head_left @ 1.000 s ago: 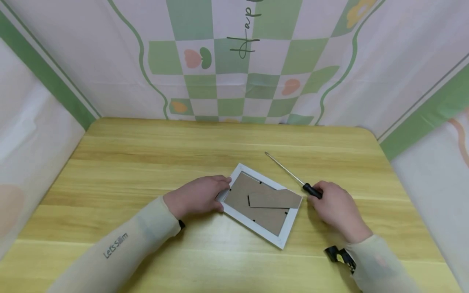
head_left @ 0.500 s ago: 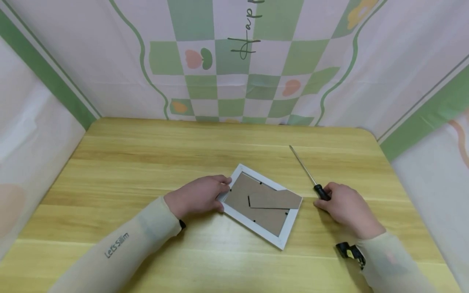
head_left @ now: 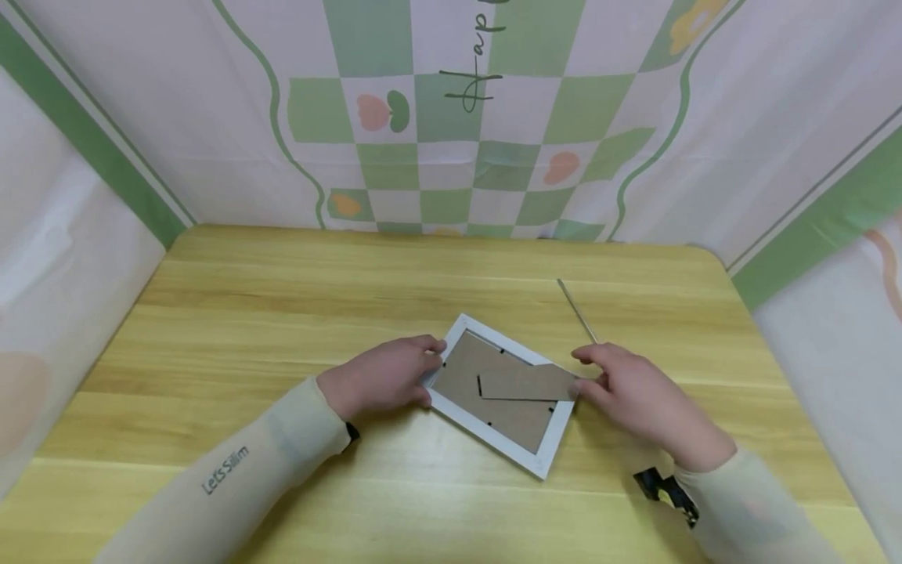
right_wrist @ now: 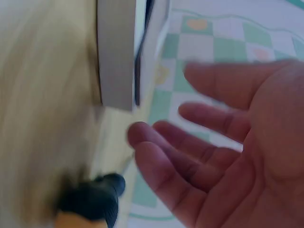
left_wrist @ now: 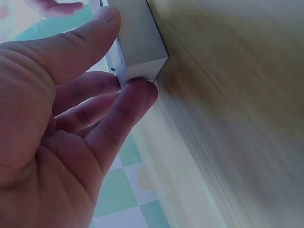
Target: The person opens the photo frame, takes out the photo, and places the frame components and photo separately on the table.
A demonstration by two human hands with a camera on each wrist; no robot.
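Note:
A white picture frame (head_left: 517, 423) lies face down on the table, turned at an angle, its brown backing board and easel flap (head_left: 524, 384) showing. My left hand (head_left: 384, 376) grips its left corner; in the left wrist view the thumb is on the frame's side (left_wrist: 140, 35) and fingertips are at its end. My right hand (head_left: 641, 399) is by the opposite corner, fingers loosely bent and holding nothing in the right wrist view. Beyond it lies a screwdriver (head_left: 578, 312), shaft visible from the head; its black handle (right_wrist: 97, 197) appears below the fingers in the right wrist view.
The wooden table (head_left: 282, 313) spreads around the frame, with rounded far corners. A green and white checked curtain (head_left: 451, 172) hangs along its back edge, and further cloth hangs at both sides. Small black tabs dot the frame's inner edge.
My right hand carried the screwdriver right and turned it, let go of it, then moved left to the frame's right corner. My left hand and the frame stayed in place.

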